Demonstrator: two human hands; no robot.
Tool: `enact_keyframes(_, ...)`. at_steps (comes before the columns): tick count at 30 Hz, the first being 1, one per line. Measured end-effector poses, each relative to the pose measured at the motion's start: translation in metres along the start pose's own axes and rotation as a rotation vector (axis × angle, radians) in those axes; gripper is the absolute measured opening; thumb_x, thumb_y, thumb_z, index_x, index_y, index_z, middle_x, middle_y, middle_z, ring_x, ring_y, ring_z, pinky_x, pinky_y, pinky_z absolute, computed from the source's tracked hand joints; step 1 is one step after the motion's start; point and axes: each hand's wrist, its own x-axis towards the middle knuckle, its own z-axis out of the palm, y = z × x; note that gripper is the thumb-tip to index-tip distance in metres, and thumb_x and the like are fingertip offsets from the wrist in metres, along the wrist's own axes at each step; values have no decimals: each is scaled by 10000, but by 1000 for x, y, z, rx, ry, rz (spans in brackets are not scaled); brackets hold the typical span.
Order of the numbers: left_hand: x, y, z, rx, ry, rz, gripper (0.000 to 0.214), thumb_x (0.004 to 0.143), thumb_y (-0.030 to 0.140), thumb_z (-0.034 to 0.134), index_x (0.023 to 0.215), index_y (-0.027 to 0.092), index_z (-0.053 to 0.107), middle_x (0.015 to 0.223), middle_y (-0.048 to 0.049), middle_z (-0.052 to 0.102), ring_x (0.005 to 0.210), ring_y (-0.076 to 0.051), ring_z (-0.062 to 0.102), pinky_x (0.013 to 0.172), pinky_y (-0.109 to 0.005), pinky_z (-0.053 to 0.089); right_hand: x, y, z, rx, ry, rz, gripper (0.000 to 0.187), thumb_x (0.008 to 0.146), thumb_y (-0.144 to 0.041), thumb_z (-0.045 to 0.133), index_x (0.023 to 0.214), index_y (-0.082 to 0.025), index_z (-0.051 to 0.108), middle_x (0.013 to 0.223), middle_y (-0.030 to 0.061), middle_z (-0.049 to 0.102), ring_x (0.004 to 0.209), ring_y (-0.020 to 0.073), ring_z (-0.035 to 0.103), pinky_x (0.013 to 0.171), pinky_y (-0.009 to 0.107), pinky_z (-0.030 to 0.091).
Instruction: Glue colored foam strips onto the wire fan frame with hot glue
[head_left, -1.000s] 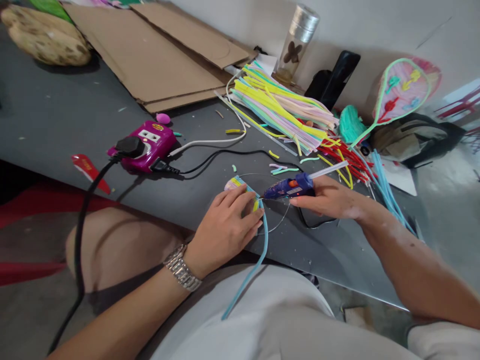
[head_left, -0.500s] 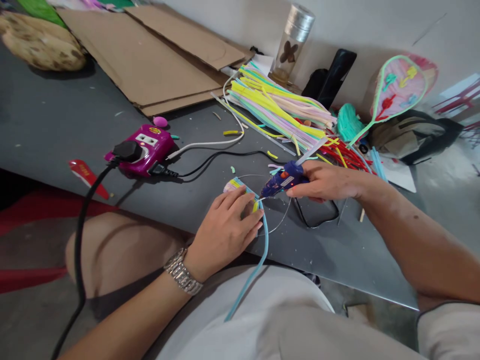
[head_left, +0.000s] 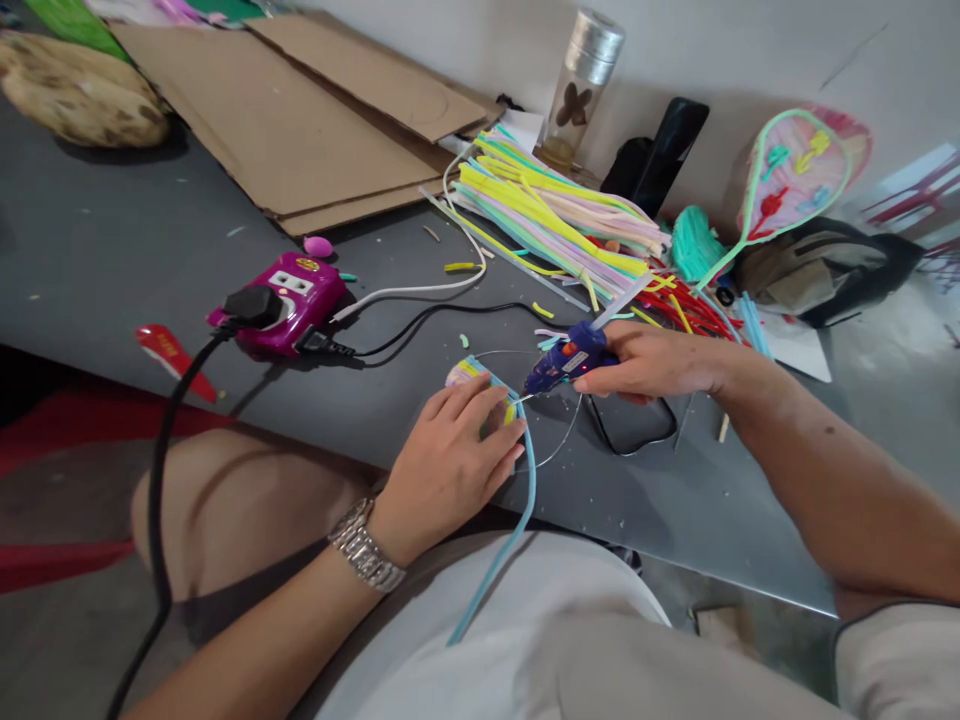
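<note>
The left hand [head_left: 446, 470] lay on a small striped craft piece [head_left: 469, 374], fingers together and pressed over it, a blue strip [head_left: 529, 500] trailing down. The right hand's fingers [head_left: 630, 350] were clamped around a hot glue gun [head_left: 574, 360], its tilt unchanged from the previous frame, with the nozzle at the piece (contact unclear). Beyond lay a pile of pastel strips [head_left: 555, 215] and a magenta power socket [head_left: 289, 305].
</note>
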Motion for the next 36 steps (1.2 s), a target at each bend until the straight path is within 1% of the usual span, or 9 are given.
enact_keyframes(3, 0, 0, -1, -1, -2, -2, 212, 974, 219, 595, 1129, 212, 739, 1278, -138, 667, 1308, -357, 581, 1028, -550, 542, -2, 9, 0, 133, -32, -80, 396, 787, -579, 723, 706, -196, 659, 562, -22, 566, 480, 128, 524, 492, 275, 401)
enact_keyframes(5, -1, 0, -1, -4, -6, -8, 215, 975, 223, 594, 1132, 211, 739, 1290, -147, 661, 1317, -359, 575, 1033, -549, 536, -4, 17, 8, 249, 30, -150, 409, 814, -587, 702, 727, -190, 664, 556, -11, 587, 467, 130, 518, 481, 277, 402)
enact_keyframes(7, -1, 0, -1, -4, -5, -12, 216, 974, 229, 597, 1135, 210, 739, 1306, -158, 654, 1324, -361, 570, 1033, -548, 532, -4, 23, 25, 351, 247, -206, 389, 798, -568, 730, 767, -184, 675, 604, 3, 630, 495, 134, 534, 521, 286, 441)
enact_keyframes(10, 0, 1, -1, 3, -7, -19, 218, 974, 244, 601, 1138, 210, 742, 1339, -176, 644, 1326, -365, 569, 1023, -552, 531, 1, 25, 66, 426, 710, -283, 304, 755, -457, 772, 881, -200, 671, 778, 11, 696, 618, 146, 590, 642, 293, 500)
enact_keyframes(13, 1, 1, -1, 7, -28, -30, 219, 973, 263, 605, 1134, 209, 744, 1372, -189, 633, 1339, -374, 555, 1017, -564, 524, 12, 19, 106, 309, 879, -340, 209, 806, -353, 704, 946, -214, 636, 838, 4, 684, 695, 150, 591, 701, 280, 497)
enact_keyframes(17, 2, 0, 0, 16, -37, -25, 213, 969, 281, 609, 1121, 208, 739, 1357, -174, 648, 1333, -369, 548, 1013, -564, 520, 26, 12, 130, 155, 900, -471, 184, 859, -282, 593, 1034, -228, 608, 924, 34, 688, 778, 182, 615, 749, 301, 507)
enact_keyframes(23, 4, 0, 0, 33, -32, -10, 229, 978, 287, 587, 1134, 198, 728, 1333, -174, 655, 1301, -369, 554, 1006, -564, 513, 37, 21, 131, -1, 883, -567, 250, 839, -162, 533, 1079, -213, 575, 979, 76, 689, 841, 213, 641, 770, 315, 500)
enact_keyframes(31, 4, 2, -2, 3, -37, -44, 215, 988, 291, 576, 1091, 217, 749, 1333, -165, 654, 1315, -364, 542, 1017, -561, 499, 39, 17, 127, 17, 901, -499, 138, 877, -225, 563, 1014, -228, 580, 891, 35, 687, 759, 187, 624, 722, 288, 477)
enact_keyframes(36, 3, 1, -2, -17, -47, -49, 210, 992, 287, 573, 1081, 216, 749, 1345, -166, 648, 1330, -361, 530, 1022, -566, 500, 41, 15, 126, 22, 897, -446, 142, 869, -255, 606, 1008, -236, 581, 885, 28, 692, 755, 189, 628, 712, 281, 470)
